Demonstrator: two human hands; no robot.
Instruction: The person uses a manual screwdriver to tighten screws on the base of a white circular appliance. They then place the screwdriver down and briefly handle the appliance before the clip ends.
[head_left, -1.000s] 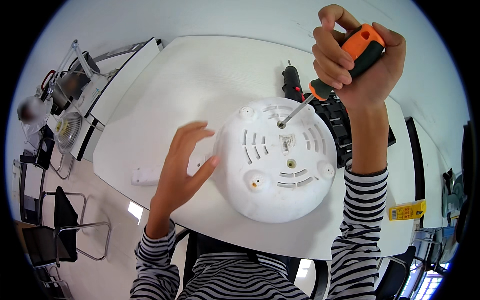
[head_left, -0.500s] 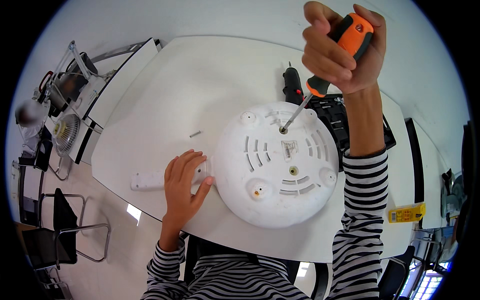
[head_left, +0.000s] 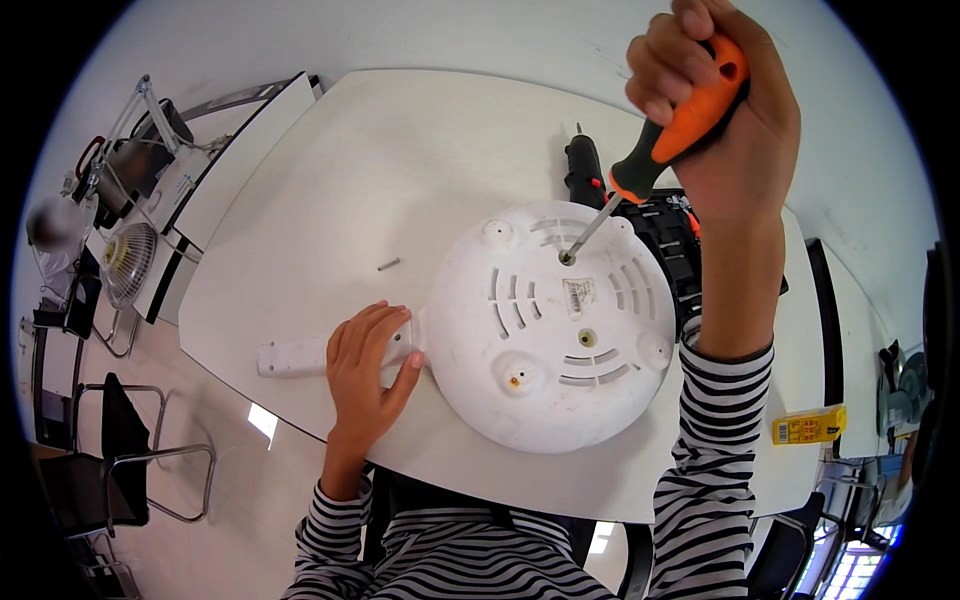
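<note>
Filling the right grip, the screwdriver slants.

back wall: pale and plain from where i stand, with a few faint marks.
desk: broad and white, its far edge turned toward that wall.
left side desk: a white top edged in black, standing at an angle to the main one.
right side desk: white too, with a dark band along the edge facing us.
black chair: over on the left, its frame bent from shiny metal tube.
floor: pale and glossy, with a bright patch of light near the desk.
barred window: low on the right, glowing bluish white.
</note>
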